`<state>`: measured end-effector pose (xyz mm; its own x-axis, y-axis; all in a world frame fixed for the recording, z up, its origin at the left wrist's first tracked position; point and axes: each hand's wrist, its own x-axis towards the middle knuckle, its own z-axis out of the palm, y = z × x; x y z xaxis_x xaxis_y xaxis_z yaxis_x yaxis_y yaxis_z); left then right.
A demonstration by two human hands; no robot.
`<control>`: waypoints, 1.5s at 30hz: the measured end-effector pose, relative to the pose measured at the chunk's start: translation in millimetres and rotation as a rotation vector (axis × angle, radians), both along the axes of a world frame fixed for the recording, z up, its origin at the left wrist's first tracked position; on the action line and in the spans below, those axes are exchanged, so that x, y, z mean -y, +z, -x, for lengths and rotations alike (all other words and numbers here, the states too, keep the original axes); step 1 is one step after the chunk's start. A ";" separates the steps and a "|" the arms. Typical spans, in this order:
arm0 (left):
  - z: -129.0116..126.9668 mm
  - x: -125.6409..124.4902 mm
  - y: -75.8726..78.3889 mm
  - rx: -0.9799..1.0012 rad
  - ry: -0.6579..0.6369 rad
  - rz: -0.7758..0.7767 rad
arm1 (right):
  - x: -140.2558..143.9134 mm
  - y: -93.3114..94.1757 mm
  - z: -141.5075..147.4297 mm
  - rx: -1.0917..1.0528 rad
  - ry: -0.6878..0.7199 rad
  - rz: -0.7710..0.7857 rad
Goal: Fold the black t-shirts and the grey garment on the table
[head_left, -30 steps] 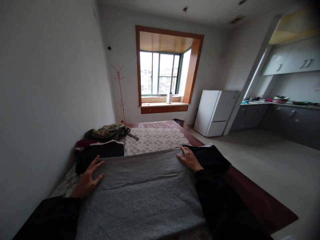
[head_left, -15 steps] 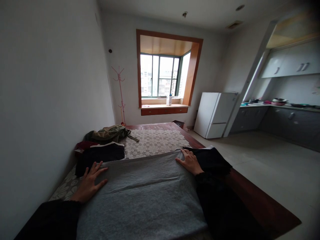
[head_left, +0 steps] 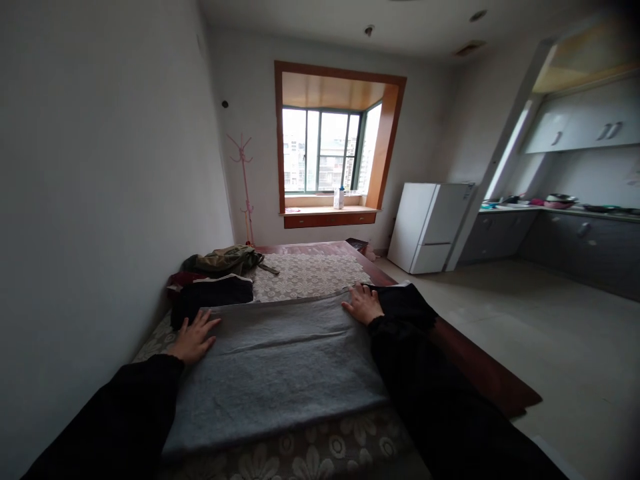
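Observation:
A grey piece of cloth (head_left: 280, 380), perhaps a folded garment, lies spread across the patterned tablecloth (head_left: 310, 273). On its far left corner rests my left hand (head_left: 194, 339), fingers spread and flat. My right hand (head_left: 363, 305) lies on the far right corner with its fingers stretched out. Just beyond the left hand is a folded black garment (head_left: 213, 297) with a pale edge. Another black garment (head_left: 405, 303) lies under and beside my right wrist, partly hidden by the sleeve. A shallow crease runs across the upper part of the grey cloth.
An olive-green bag or garment (head_left: 223, 260) sits at the far left of the wooden table (head_left: 480, 363), by the wall. Past the table stand a pink coat rack (head_left: 245, 187) and a white fridge (head_left: 425, 227). A kitchen counter (head_left: 575, 233) is at right.
The view has pulled back, so the near edge of the grey cloth and the tablecloth in front now show. Both hands stay flat on the cloth's far corners.

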<state>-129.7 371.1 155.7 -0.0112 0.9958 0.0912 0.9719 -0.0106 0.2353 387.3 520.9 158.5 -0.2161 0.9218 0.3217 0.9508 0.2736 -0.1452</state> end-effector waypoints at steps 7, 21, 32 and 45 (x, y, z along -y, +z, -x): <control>-106.2 -9.4 10.0 -0.027 -0.136 0.205 | 56.6 -6.0 124.1 -0.021 0.420 0.271; -208.0 -51.9 -36.6 -0.043 -0.017 -0.024 | 60.8 -42.8 177.5 -0.116 0.369 0.259; -208.0 -62.0 -29.9 -0.125 0.018 -0.068 | 58.6 -39.0 177.1 -0.099 0.268 0.273; -212.3 -67.0 -35.6 -0.192 0.007 -0.093 | 49.6 -40.7 168.1 -0.096 0.308 0.225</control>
<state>82.5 438.1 120.1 0.0082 0.9830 0.1836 0.9989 -0.0167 0.0445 219.2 471.3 117.8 -0.4724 0.8684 0.1509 0.8086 0.4951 -0.3180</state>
